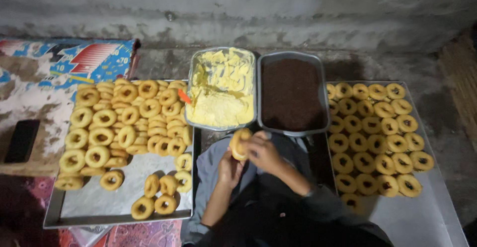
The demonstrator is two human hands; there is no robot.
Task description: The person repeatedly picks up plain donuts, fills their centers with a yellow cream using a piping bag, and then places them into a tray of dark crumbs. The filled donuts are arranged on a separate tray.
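A pale ring-shaped pastry (238, 142) is held between both my hands over my lap. My left hand (229, 169) supports it from below and the left. My right hand (263, 151) grips its right side with fingers curled over the top. Just beyond the hands stands a metal tray of yellow cream (221, 89) with an orange-handled tool (184, 96) at its left edge. Beside it on the right is a metal tray of dark brown crumbs (292, 94).
A large flat metal tray (94, 202) on the left holds a heap of plain rings (124, 120). Another flat tray (422, 212) on the right holds rows of filled rings (377, 133). A dark phone-like slab (22, 141) lies far left. A grey concrete wall stands behind.
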